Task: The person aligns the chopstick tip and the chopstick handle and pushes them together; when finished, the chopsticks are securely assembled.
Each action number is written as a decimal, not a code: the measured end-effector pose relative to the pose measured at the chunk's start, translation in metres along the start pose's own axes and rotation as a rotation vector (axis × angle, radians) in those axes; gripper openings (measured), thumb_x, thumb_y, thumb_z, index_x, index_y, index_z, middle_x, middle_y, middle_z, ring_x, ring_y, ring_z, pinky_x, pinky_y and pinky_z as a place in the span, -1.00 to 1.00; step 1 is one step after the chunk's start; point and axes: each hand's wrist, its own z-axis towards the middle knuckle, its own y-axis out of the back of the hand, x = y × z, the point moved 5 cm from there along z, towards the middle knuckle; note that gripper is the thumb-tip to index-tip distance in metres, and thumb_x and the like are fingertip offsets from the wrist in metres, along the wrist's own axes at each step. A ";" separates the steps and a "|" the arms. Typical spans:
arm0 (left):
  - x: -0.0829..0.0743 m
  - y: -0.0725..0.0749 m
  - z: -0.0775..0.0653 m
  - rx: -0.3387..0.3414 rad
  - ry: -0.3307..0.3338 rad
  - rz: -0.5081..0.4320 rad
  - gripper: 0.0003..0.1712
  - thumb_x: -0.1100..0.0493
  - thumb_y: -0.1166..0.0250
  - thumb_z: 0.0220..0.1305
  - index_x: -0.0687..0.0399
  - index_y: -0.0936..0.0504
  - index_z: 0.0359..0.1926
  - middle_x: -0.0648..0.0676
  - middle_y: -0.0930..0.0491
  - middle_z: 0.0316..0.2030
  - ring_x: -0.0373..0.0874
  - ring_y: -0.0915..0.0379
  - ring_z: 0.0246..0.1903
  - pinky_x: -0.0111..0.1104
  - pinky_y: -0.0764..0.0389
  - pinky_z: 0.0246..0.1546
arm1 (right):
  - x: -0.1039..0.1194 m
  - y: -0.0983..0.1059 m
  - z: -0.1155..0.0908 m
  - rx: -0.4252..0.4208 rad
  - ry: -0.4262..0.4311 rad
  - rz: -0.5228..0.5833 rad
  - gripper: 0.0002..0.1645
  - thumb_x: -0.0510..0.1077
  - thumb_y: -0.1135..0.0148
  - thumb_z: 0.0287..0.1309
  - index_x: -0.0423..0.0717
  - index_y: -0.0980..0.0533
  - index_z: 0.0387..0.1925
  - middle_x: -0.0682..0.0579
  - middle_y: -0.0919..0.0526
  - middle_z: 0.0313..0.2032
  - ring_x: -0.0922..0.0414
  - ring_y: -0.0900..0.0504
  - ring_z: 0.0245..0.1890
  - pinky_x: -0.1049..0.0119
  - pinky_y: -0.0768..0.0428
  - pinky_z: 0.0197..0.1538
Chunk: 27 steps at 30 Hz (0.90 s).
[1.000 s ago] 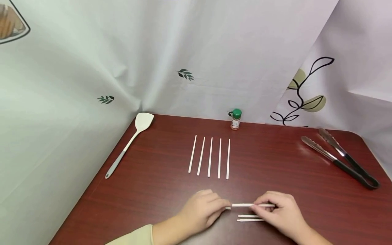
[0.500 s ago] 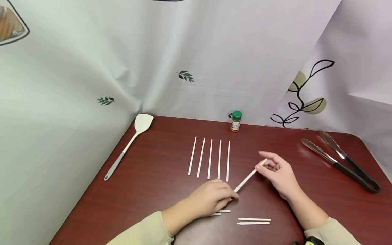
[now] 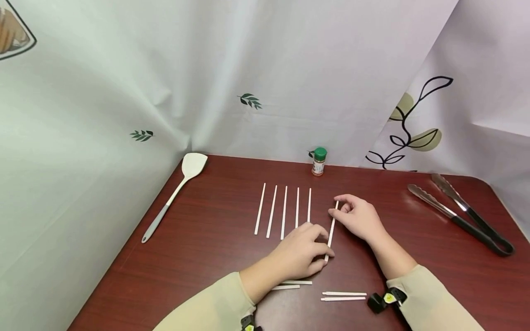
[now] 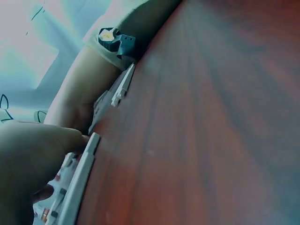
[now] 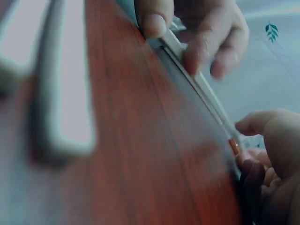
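A thin white stick lies nearly lengthwise between my two hands, just right of a row of similar white sticks. Its near end is pinched by my left hand, thumb and fingers either side, as the right wrist view also shows. Thumb and forefinger of my right hand pinch the far end. The stick is close over the dark red table. Partly under my left forearm lie white stick pieces. Two short pieces with narrow tips lie near the front, left of the right wrist's camera.
A small spice jar with a green lid stands at the back edge. Metal tongs with black handles lie at the right. A white spatula lies along the left edge. Patterned cloth hangs behind the table.
Both hands have carried the stick away from the front, turning it from crosswise through diagonal to nearly lengthwise beside the row. The short pieces at the front stayed in place.
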 end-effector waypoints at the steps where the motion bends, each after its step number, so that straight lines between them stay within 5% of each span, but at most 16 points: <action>1: 0.000 -0.002 0.002 0.007 0.002 0.017 -0.81 -0.01 -0.47 0.30 -0.36 -0.88 -0.09 -0.13 -0.61 0.02 -0.19 -0.47 0.01 -0.36 -0.51 -0.01 | 0.002 0.000 0.001 0.003 0.002 -0.043 -0.48 0.07 -0.47 0.26 -0.14 -0.67 0.13 0.13 -0.62 -0.49 0.16 -0.53 -0.46 0.23 -0.47 -0.30; 7: -0.003 -0.009 0.007 0.083 0.001 0.081 -0.81 -0.10 -0.42 0.36 -0.42 -0.86 -0.06 -0.17 -0.65 0.12 -0.18 -0.46 0.16 -0.30 -0.52 0.06 | 0.010 -0.007 -0.001 0.069 0.046 -0.174 -0.30 0.12 -0.47 0.18 -0.19 -0.64 0.24 0.13 -0.56 -0.43 0.16 -0.50 -0.44 0.18 -0.45 -0.31; 12: -0.001 -0.009 0.005 0.075 0.006 0.100 -0.78 -0.15 -0.39 0.41 -0.40 -0.84 0.01 -0.18 -0.64 0.12 -0.17 -0.46 0.17 -0.28 -0.53 0.04 | 0.011 -0.010 -0.008 -0.010 0.213 -0.209 -0.39 0.00 -0.53 0.13 -0.15 -0.72 0.20 0.06 -0.63 -0.21 0.12 -0.55 -0.34 0.11 -0.52 -0.26; 18: 0.008 -0.009 0.004 0.068 0.039 0.104 -0.74 -0.16 -0.36 0.45 -0.41 -0.82 0.07 -0.17 -0.64 0.14 -0.17 -0.46 0.17 -0.28 -0.52 0.05 | 0.011 -0.013 -0.010 -0.027 0.384 -0.205 -0.54 0.00 -0.58 0.12 -0.01 -0.80 0.07 0.08 -0.71 0.10 -0.03 -0.66 0.08 -0.03 -0.63 0.01; 27: 0.016 -0.011 0.003 0.048 0.115 0.128 -0.76 -0.12 -0.33 0.46 -0.45 -0.83 0.05 -0.23 -0.68 0.13 -0.19 -0.47 0.16 -0.24 -0.48 0.03 | 0.011 -0.016 -0.011 -0.005 0.419 -0.216 -0.48 0.05 -0.56 0.13 0.02 -0.78 0.13 0.08 -0.70 0.22 -0.02 -0.61 0.06 0.02 -0.61 -0.02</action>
